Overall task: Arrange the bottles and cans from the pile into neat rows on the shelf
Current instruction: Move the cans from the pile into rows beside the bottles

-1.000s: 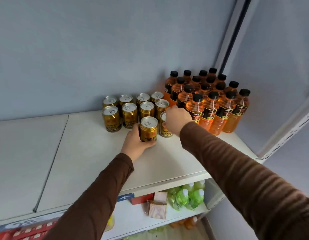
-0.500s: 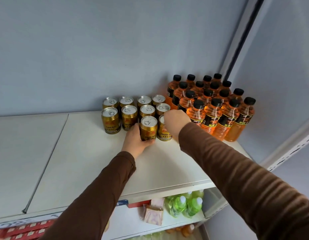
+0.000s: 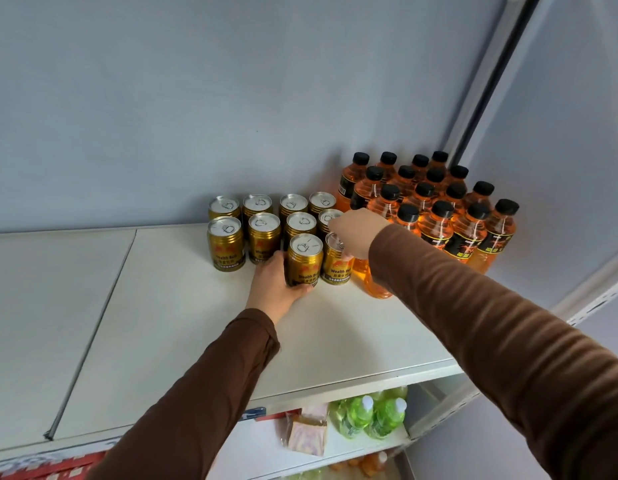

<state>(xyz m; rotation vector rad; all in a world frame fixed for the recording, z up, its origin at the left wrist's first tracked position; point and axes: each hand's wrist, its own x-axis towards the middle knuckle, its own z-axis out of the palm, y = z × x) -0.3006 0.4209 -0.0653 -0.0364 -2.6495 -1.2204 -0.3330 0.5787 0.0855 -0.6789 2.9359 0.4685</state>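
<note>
Several gold cans (image 3: pixel 264 233) stand in rows at the back of the white top shelf (image 3: pixel 182 327). Two more cans stand in front of them. My left hand (image 3: pixel 276 289) grips the left front can (image 3: pixel 304 259) around its lower side. My right hand (image 3: pixel 357 232) holds the right front can (image 3: pixel 336 263) from above, fingers curled over its top. Several orange bottles with black caps (image 3: pixel 439 216) stand in rows to the right, against the corner.
A grey wall rises behind the shelf, and a metal upright (image 3: pixel 487 84) runs up the right corner. The shelf below holds green bottles (image 3: pixel 369 415) and a small packet (image 3: pixel 307 436). Red boxes (image 3: pixel 40 469) show at the lower left.
Both hands have stayed on the two front cans, which have shifted slightly back toward the rows. The camera has tilted so the shelf sits a little lower in view.
</note>
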